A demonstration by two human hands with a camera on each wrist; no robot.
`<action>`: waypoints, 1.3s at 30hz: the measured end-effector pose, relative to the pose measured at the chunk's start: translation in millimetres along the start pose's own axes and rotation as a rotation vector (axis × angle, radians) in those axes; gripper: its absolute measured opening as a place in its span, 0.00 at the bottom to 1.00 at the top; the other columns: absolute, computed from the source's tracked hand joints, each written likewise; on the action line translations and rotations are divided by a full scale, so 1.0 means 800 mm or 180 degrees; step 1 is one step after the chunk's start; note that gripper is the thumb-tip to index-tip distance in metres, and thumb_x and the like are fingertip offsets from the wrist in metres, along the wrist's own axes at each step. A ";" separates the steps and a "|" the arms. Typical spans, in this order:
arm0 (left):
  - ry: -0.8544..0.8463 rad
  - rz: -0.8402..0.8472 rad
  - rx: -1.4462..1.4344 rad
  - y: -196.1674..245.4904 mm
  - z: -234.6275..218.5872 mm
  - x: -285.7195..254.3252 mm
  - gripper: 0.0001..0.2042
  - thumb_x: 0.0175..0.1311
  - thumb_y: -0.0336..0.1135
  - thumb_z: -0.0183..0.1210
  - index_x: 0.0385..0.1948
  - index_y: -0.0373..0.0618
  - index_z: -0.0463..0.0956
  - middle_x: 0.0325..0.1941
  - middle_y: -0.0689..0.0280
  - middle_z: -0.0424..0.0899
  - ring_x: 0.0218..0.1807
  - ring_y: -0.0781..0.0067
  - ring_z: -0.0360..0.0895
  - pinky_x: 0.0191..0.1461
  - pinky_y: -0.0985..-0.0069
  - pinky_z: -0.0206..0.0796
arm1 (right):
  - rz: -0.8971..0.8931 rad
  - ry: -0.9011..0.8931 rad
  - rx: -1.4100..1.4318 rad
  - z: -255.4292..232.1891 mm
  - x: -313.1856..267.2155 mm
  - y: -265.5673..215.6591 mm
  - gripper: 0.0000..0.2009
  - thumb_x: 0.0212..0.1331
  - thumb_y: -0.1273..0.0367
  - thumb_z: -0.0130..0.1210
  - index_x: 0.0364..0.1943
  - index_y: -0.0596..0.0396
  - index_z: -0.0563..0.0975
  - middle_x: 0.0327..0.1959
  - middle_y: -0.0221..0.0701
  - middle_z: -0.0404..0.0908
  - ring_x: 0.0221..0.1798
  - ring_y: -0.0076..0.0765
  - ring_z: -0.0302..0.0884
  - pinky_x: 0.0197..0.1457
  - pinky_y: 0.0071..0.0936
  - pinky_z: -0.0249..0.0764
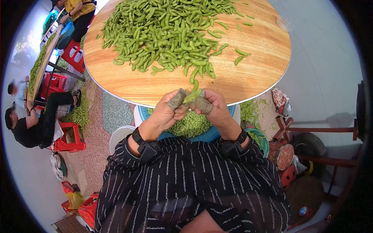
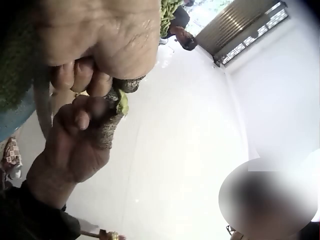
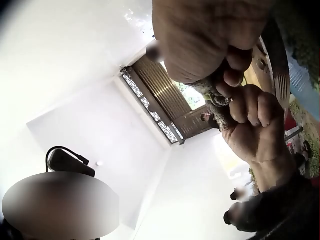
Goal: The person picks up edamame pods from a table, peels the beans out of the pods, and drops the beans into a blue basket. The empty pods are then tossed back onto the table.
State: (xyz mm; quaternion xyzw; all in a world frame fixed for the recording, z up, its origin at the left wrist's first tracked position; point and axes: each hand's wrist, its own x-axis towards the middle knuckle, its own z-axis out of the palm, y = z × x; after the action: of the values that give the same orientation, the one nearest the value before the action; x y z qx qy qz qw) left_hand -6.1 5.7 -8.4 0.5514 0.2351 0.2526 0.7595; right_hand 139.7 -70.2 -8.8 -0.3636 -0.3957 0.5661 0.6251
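A green soybean pod [image 1: 192, 96] is pinched between both hands, just in front of the table's near edge. My left hand [image 1: 165, 112] grips its left side, the fingers curled under a thumb in a grey speckled cover [image 1: 177, 99]. On the other side my right hand [image 1: 219, 110] holds it, its thumb covered the same way [image 1: 203, 105]. In the left wrist view a bit of the pod [image 2: 122, 102] shows between the covered thumbs. Beneath the hands, shelled green beans [image 1: 190, 125] fill a blue basin [image 1: 210, 136].
A large heap of pods [image 1: 163, 35] covers the far part of the round wooden table [image 1: 260, 73]. A white bucket [image 1: 118, 136] stands left of the basin, a green basket [image 1: 261, 141] right. Red stools [image 1: 72, 141] and seated people are at the left; a wooden frame [image 1: 322, 130] is at the right.
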 end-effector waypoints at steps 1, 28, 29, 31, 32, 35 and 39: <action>0.0068 0.0189 0.0209 0.000 0.002 0.001 0.09 0.58 0.36 0.49 0.33 0.39 0.65 0.20 0.65 0.73 0.21 0.71 0.70 0.23 0.77 0.61 | 0.0147 0.0112 0.0054 0.000 0.000 -0.001 0.04 0.53 0.75 0.45 0.30 0.59 0.73 0.23 0.24 0.72 0.22 0.14 0.64 0.25 0.11 0.60; 0.0165 0.0964 0.1049 -0.012 0.004 -0.002 0.10 0.57 0.37 0.49 0.34 0.39 0.67 0.13 0.68 0.65 0.15 0.74 0.63 0.19 0.78 0.55 | 0.0004 0.0002 -0.0358 0.002 0.000 -0.006 0.05 0.54 0.73 0.47 0.34 0.59 0.72 0.25 0.23 0.72 0.24 0.14 0.64 0.27 0.12 0.61; 0.0181 0.0550 0.0345 -0.010 0.007 -0.003 0.11 0.59 0.41 0.47 0.31 0.41 0.67 0.15 0.70 0.64 0.15 0.78 0.59 0.19 0.81 0.50 | -0.0151 -0.0100 -0.0486 -0.001 0.000 -0.003 0.06 0.54 0.74 0.47 0.35 0.59 0.72 0.25 0.23 0.72 0.25 0.14 0.64 0.28 0.13 0.62; 0.0199 0.0137 -0.0353 -0.004 0.011 -0.005 0.13 0.61 0.44 0.45 0.28 0.43 0.66 0.16 0.72 0.63 0.14 0.83 0.55 0.18 0.85 0.46 | -0.0411 -0.0150 -0.0788 -0.005 0.003 -0.002 0.06 0.54 0.73 0.47 0.35 0.59 0.72 0.25 0.23 0.72 0.25 0.13 0.64 0.28 0.12 0.62; 0.0203 -0.0152 -0.0766 0.001 0.013 -0.005 0.13 0.61 0.45 0.45 0.27 0.44 0.66 0.15 0.72 0.63 0.13 0.83 0.53 0.17 0.85 0.44 | -0.0675 -0.0199 -0.1092 -0.006 0.005 -0.001 0.06 0.54 0.73 0.47 0.35 0.60 0.72 0.26 0.23 0.72 0.26 0.13 0.64 0.28 0.12 0.62; 0.0061 -0.0578 -0.1365 0.000 0.011 -0.006 0.15 0.62 0.47 0.42 0.24 0.45 0.64 0.14 0.72 0.62 0.12 0.84 0.51 0.16 0.85 0.42 | -0.1055 -0.0280 -0.1469 -0.012 0.010 0.002 0.07 0.54 0.73 0.47 0.35 0.60 0.72 0.26 0.24 0.72 0.26 0.13 0.64 0.28 0.12 0.62; 0.0210 -0.0888 -0.1219 0.000 0.010 -0.005 0.19 0.61 0.52 0.41 0.26 0.44 0.65 0.16 0.71 0.66 0.14 0.84 0.53 0.17 0.86 0.43 | 0.0027 -0.0172 -0.0597 -0.009 0.005 -0.009 0.06 0.53 0.75 0.46 0.33 0.61 0.72 0.25 0.24 0.72 0.25 0.14 0.64 0.27 0.12 0.62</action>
State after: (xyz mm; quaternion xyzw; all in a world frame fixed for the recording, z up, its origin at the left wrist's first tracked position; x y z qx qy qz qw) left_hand -4.1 -2.4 -5.7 0.3509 0.2816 0.2031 0.8697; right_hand 149.3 -67.3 -5.4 -0.4069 -0.4622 0.5388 0.5749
